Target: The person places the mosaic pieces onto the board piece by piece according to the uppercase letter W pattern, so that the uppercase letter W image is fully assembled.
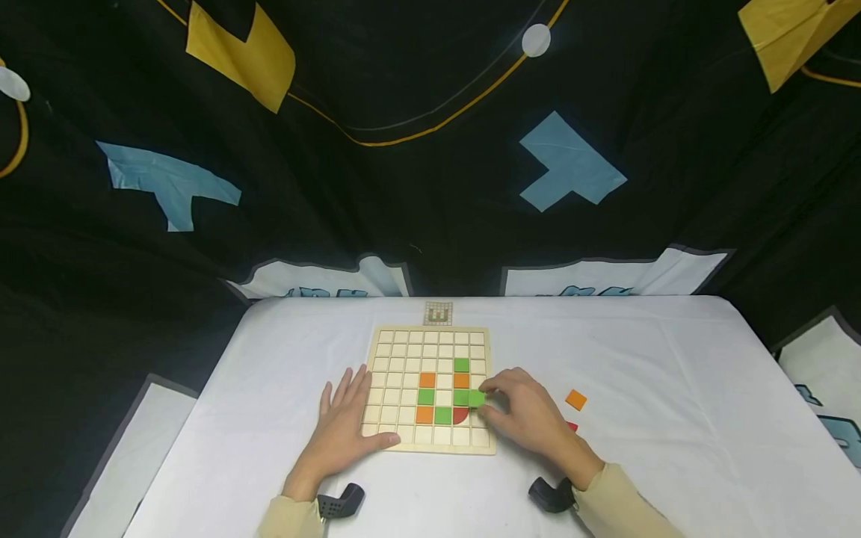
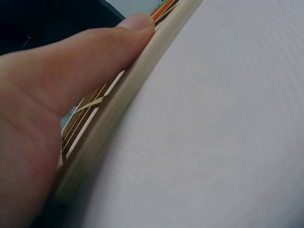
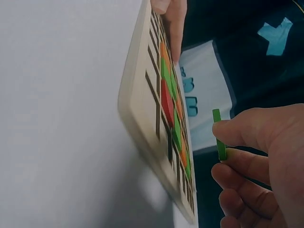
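Observation:
A light wooden grid board [image 1: 437,449] lies on the white table, with several orange and green square tiles and one red round-cornered tile [image 1: 460,416] in its cells. My left hand [image 1: 341,432] rests at the board's lower left, fingers spread and thumb [image 2: 109,45] lying over the front edge. Between thumb and fingertip my right hand [image 1: 528,412] pinches a green square tile [image 1: 476,398] by its edges. In the right wrist view that green tile [image 3: 219,135] is seen edge-on, apart from the board.
To the right of the board lie a loose orange tile [image 1: 575,400] and a red piece [image 1: 572,427], partly hidden by the right hand. A small card with a grid pattern [image 1: 438,314] sits behind the board. Black curtain [image 1: 417,217] hangs beyond the table.

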{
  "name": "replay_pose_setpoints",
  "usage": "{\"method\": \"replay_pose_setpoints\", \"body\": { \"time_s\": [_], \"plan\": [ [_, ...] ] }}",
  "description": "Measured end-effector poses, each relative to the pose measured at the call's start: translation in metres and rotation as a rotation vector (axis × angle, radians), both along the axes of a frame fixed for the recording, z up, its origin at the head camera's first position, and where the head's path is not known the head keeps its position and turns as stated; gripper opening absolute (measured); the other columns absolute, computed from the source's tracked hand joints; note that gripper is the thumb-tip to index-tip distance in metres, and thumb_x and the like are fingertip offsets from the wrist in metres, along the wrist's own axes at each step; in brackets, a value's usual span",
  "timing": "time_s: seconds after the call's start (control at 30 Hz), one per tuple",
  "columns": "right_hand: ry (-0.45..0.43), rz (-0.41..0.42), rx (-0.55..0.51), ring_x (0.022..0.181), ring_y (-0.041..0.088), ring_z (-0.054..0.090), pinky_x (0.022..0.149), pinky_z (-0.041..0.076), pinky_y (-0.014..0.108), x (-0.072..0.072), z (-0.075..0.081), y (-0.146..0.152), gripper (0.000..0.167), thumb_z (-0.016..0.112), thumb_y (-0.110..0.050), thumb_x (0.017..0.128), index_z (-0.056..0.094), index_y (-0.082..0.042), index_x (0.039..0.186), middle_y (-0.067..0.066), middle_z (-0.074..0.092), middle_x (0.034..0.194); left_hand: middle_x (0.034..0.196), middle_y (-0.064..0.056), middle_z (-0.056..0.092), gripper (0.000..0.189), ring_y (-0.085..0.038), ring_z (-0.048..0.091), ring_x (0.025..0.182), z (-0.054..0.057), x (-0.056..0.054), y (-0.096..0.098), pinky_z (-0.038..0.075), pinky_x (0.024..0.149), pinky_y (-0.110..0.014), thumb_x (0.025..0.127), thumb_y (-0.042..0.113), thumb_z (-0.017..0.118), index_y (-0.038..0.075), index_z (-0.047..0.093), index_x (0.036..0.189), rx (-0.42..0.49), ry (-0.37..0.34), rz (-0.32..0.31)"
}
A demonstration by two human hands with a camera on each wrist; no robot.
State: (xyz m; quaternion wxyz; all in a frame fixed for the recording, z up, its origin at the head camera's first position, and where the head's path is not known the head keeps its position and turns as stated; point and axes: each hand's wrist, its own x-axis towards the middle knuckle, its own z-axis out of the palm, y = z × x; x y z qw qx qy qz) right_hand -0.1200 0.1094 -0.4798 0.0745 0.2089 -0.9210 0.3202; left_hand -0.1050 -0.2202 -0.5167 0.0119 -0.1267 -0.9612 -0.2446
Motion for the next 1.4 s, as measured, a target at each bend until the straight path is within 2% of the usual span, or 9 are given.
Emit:
{"method": "replay_pose_setpoints", "body": {
  "time_s": [0.27, 0.53, 0.83, 1.0, 1.1, 1.27, 1.4],
  "plan": [
    [-0.025, 0.018, 0.014, 0.09, 0.007, 0.058, 0.079, 0.053, 0.029, 0.001, 0.001, -0.022, 0.022, 0.082, -0.024, 0.08, 0.077, -0.016, 0.101, -0.009, 0.07, 0.095, 0.165, -0.019, 0.02, 0.122, -0.041, 0.009, 0.152, 0.0, 0.001, 0.0, -0.003, 0.118, -0.064, 0.073, 0.071, 0.073, -0.004, 0.026, 0.156, 0.001, 0.003, -0.003],
    [0.0, 0.054, 0.02, 0.088, 0.009, 0.058, 0.077, 0.053, 0.029, -0.001, 0.003, -0.043, 0.022, 0.081, -0.025, 0.082, 0.077, -0.014, 0.1, -0.008, 0.071, 0.094, 0.165, -0.018, 0.021, 0.122, -0.041, 0.01, 0.152, 0.0, 0.0, 0.0, -0.003, 0.118, -0.064, 0.073, 0.072, 0.073, -0.004, 0.026, 0.156, -0.004, 0.013, -0.004],
    [0.023, 0.092, 0.005, 0.084, 0.01, 0.057, 0.072, 0.051, 0.028, -0.002, -0.003, -0.063, 0.022, 0.082, -0.024, 0.082, 0.077, -0.011, 0.099, -0.004, 0.07, 0.089, 0.165, -0.018, 0.021, 0.121, -0.041, 0.011, 0.152, 0.001, 0.001, 0.0, -0.002, 0.118, -0.065, 0.073, 0.071, 0.073, -0.004, 0.027, 0.156, -0.006, 0.019, -0.009],
    [0.021, 0.088, 0.032, 0.097, 0.015, 0.063, 0.085, 0.054, 0.033, -0.004, -0.002, -0.074, 0.025, 0.081, -0.028, 0.083, 0.077, -0.012, 0.102, -0.002, 0.073, 0.099, 0.164, -0.019, 0.022, 0.121, -0.041, 0.01, 0.152, 0.001, 0.001, 0.0, -0.002, 0.118, -0.065, 0.073, 0.071, 0.073, -0.005, 0.027, 0.156, -0.01, 0.018, -0.01],
    [0.021, 0.093, 0.041, 0.099, 0.016, 0.064, 0.089, 0.054, 0.035, -0.005, -0.003, -0.08, 0.026, 0.081, -0.028, 0.083, 0.077, -0.012, 0.103, -0.002, 0.073, 0.1, 0.165, -0.019, 0.021, 0.121, -0.041, 0.01, 0.152, 0.001, 0.001, -0.001, -0.002, 0.118, -0.065, 0.074, 0.072, 0.072, -0.005, 0.027, 0.156, -0.011, 0.015, -0.011],
    [0.028, 0.109, 0.037, 0.09, 0.013, 0.062, 0.079, 0.054, 0.031, -0.006, -0.005, -0.09, 0.026, 0.082, -0.028, 0.081, 0.078, -0.011, 0.101, -0.003, 0.072, 0.094, 0.164, -0.019, 0.021, 0.121, -0.042, 0.01, 0.152, 0.0, 0.0, 0.0, -0.002, 0.117, -0.065, 0.074, 0.072, 0.072, -0.005, 0.027, 0.156, -0.015, 0.02, -0.011],
    [0.027, 0.118, 0.041, 0.089, 0.012, 0.06, 0.075, 0.053, 0.027, -0.007, -0.009, -0.095, 0.026, 0.082, -0.029, 0.082, 0.078, -0.011, 0.101, -0.003, 0.07, 0.094, 0.164, -0.019, 0.022, 0.121, -0.042, 0.011, 0.152, 0.0, 0.0, 0.0, -0.002, 0.117, -0.065, 0.074, 0.072, 0.072, -0.005, 0.027, 0.156, -0.012, 0.023, -0.012]
  ]
}}
